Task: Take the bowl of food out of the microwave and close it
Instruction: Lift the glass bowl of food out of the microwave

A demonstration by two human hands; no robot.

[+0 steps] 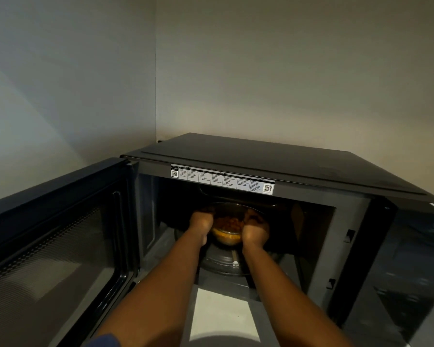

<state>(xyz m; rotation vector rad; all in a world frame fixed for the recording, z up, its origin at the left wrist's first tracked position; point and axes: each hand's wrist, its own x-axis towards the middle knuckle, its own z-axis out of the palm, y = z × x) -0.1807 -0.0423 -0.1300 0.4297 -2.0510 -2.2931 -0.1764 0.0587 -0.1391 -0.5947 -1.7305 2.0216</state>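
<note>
A black microwave (pixel 273 159) stands in a wall corner with its door (pixel 55 236) swung wide open to the left. Inside the dark cavity a clear glass bowl (pixel 227 236) holds orange-brown food. Both my arms reach into the cavity. My left hand (pixel 202 222) grips the bowl's left side and my right hand (pixel 254 227) grips its right side. The bowl sits just above the round turntable (pixel 223 264); whether it touches the turntable I cannot tell. The bowl's far rim is partly lost in shadow.
A white label strip with QR codes (pixel 222 179) runs along the cavity's top edge. The control panel side (pixel 416 259) is at the right. A white patch of surface (pixel 222 314) shows below the opening. Bare walls rise behind and to the left.
</note>
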